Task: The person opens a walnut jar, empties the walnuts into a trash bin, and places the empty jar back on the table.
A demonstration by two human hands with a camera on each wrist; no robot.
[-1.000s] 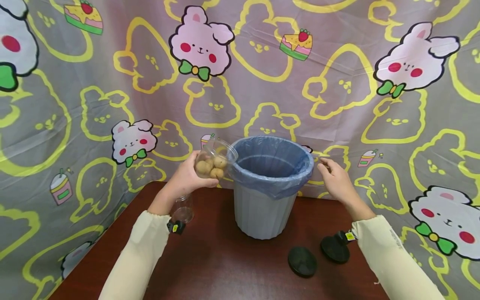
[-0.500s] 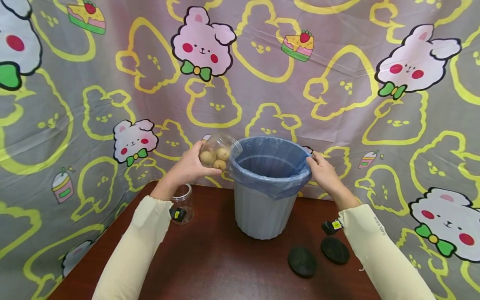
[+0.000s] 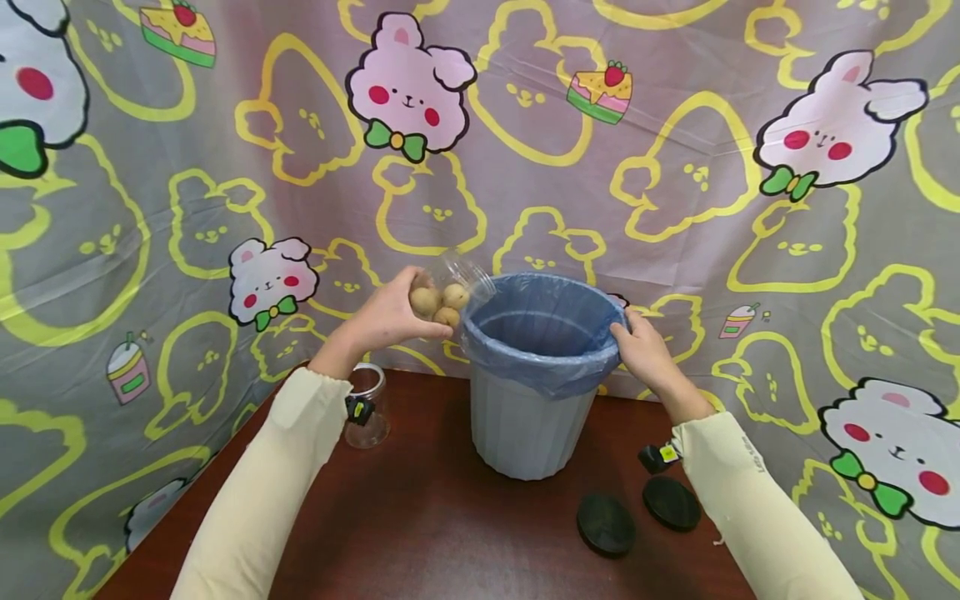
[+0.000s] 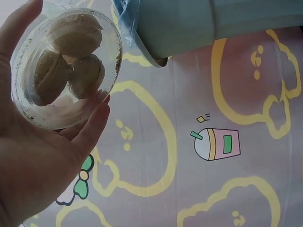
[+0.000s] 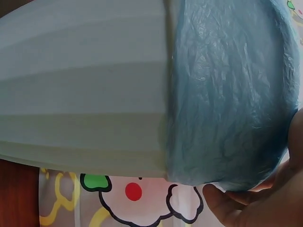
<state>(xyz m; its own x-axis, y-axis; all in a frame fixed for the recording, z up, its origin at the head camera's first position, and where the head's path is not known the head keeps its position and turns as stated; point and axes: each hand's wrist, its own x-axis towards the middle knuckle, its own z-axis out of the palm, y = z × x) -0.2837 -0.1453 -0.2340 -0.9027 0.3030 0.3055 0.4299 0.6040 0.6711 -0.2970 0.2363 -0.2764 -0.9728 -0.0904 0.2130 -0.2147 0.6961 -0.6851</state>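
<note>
My left hand (image 3: 384,318) grips a clear plastic jar (image 3: 467,273), tilted with its mouth toward the bin. Several walnuts (image 4: 75,35) lie inside it, seen through the jar's base in the left wrist view. The jar's mouth overlaps the left rim of a grey trash can (image 3: 525,429) in the head view. A blue plastic bag (image 3: 551,367) lines the can and folds down over its rim. On the opposite side my right hand (image 3: 643,348) holds the bag-covered rim, with the thumb (image 5: 215,201) outside; part of its fingers is hidden.
A second clear jar (image 3: 367,429) stands upright on the dark red-brown table (image 3: 442,533), left of the can. Two dark round lids, a near one (image 3: 606,525) and a right one (image 3: 672,502), lie front right. A cartoon-printed curtain (image 3: 675,242) hangs close behind.
The left hand has raised the jar and moved it right, to the can's rim. The right hand has moved left from beside the can and taken hold of its rim.
</note>
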